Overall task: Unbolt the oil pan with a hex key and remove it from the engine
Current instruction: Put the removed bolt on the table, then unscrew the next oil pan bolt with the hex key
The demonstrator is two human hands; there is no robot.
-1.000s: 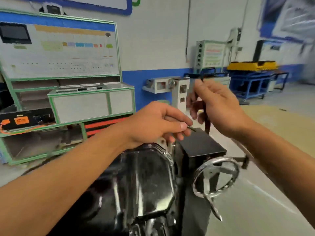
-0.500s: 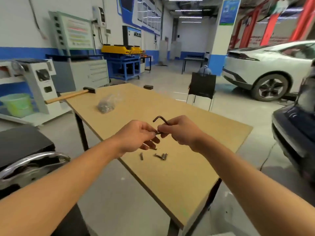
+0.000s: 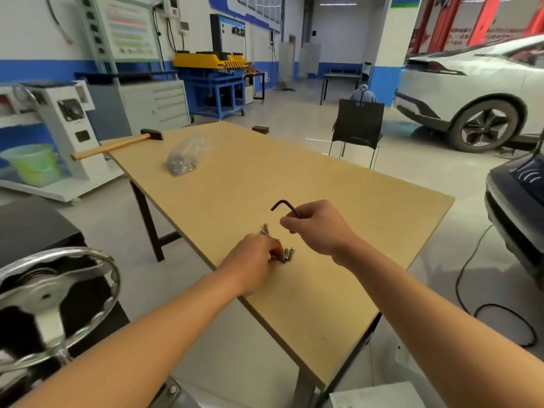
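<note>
Hex key (image 3: 284,205): dark, L-shaped, short arm hooking left at top, long arm pinched in curled fingers of right hand (image 3: 316,228), just above table (image 3: 338,184). Left hand (image 3: 253,260) down at small silvery bolts (image 3: 288,255) on tabletop, fingers bunched together; grip on a bolt not discernible. Hammer (image 3: 117,145) and bag (image 3: 185,157) at far end.

Bright, even workshop light falls from overhead; a ceiling strip light (image 3: 338,4) glows at the far end. Shadows on the table (image 3: 323,184) are faint and soft-edged. The chrome handwheel (image 3: 50,301) off its near left edge carries hard glare. Wide-angle bending curves the white car (image 3: 485,92) and the wall panels at the frame's edges.
</note>
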